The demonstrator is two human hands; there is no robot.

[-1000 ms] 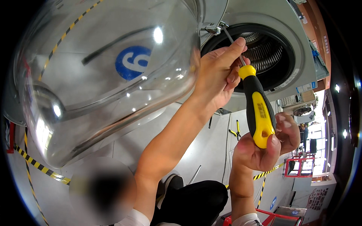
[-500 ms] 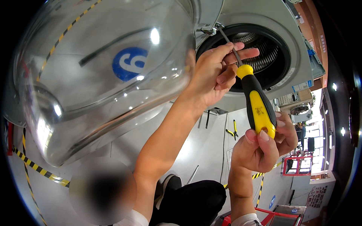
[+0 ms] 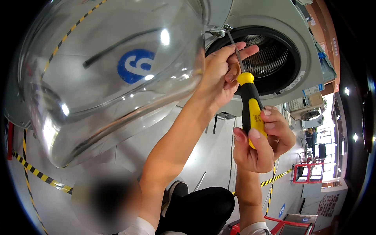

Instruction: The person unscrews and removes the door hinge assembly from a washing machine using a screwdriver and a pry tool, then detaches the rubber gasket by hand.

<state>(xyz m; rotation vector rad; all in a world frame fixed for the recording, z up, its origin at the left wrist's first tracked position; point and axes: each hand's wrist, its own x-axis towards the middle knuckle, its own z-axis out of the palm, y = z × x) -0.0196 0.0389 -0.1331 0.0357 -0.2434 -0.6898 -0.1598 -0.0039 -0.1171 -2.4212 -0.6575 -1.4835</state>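
Observation:
A screwdriver with a yellow and black handle slants up to a metal door hinge, its tip at a screw there. My right hand grips the butt end of the handle, thumb and fingers curled round it. Up on the thin shaft, my left hand steadies it between thumb and fingers, two fingers stretched out past it. Behind them is the front-loading washing machine, its ribbed drum showing inside a black rubber seal. The large clear glass door hangs swung out at the left, beside my left forearm.
Yellow and black striped tape and a blue round floor mark, seen through the glass, are on the grey floor. A thin rod lies near my shoe. Red-framed carts stand at the right.
The screwdriver handle has swung left and turned about its length. My right hand has moved left with it, hiding the pliers on the floor. My left hand has shifted slightly; the tip stays at the hinge.

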